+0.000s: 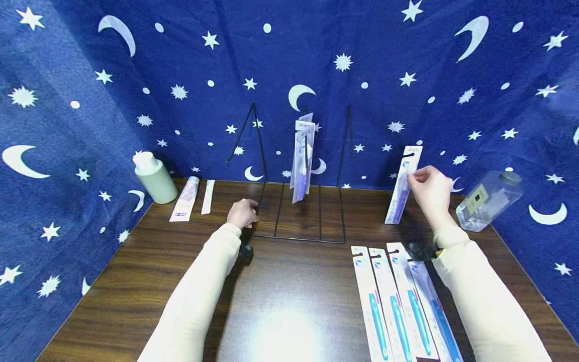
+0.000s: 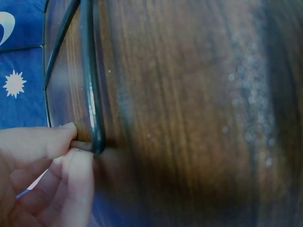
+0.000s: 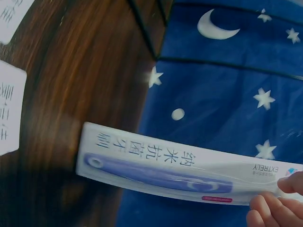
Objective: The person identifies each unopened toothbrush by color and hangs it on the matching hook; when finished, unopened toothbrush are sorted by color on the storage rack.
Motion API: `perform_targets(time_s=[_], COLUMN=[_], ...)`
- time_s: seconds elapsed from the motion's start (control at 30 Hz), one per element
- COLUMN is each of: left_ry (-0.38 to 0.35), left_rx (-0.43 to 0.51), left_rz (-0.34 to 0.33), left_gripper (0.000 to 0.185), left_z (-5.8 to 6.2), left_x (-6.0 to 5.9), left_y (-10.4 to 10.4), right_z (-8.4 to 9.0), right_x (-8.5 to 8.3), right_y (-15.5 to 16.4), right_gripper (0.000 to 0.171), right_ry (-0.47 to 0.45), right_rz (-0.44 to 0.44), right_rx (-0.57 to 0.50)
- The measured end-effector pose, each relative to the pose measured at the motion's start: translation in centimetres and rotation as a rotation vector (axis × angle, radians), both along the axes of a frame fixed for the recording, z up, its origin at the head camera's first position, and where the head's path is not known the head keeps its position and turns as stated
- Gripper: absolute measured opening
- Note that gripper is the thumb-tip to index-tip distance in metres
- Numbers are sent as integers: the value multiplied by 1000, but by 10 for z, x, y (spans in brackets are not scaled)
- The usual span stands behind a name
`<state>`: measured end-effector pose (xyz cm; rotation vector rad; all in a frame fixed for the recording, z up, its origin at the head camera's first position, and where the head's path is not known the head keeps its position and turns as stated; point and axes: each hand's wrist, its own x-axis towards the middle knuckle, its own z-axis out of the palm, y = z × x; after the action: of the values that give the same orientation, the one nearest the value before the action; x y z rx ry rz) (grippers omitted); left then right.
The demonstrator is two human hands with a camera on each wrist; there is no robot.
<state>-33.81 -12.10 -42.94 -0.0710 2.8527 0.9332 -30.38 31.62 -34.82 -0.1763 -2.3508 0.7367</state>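
My right hand (image 1: 428,192) pinches a packaged toothbrush (image 1: 399,193) with a purple handle by the upper part of its pack, holding it upright and slightly tilted. In the right wrist view the purple handle (image 3: 156,174) shows through the clear pack, thumb and fingers at its far end. My left hand (image 1: 243,213) is at the left side of a black wire display rack (image 1: 298,239), with thumb and fingertip pinching a short wire near its corner (image 2: 97,147). Several purple toothbrush packs (image 1: 302,161) hang from the rack's middle hook.
Several packaged blue toothbrushes (image 1: 379,311) lie in a row at the front right. A clear bottle (image 1: 486,201) stands at the right. To the left are a pale green bottle (image 1: 156,182), a toothpaste tube (image 1: 185,200) and a small white strip (image 1: 208,196). Starry blue cloth (image 1: 181,60) encloses the table.
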Motion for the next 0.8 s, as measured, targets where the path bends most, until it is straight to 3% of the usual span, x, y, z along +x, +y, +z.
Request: perform_targets(time_s=[0.53,0.8], left_ry=[20,12], left_rx=[-9,-19], left_rz=[0,4], left_gripper=[49,49], left_z=[3,2], left_x=[3,1], left_y=[3,1], right_z=[35,50], right_x=[36,63], right_y=[-63,-92], right_gripper=[16,12], right_ry=[279,371], right_rz=[186,287], right_rx=[-62,-68])
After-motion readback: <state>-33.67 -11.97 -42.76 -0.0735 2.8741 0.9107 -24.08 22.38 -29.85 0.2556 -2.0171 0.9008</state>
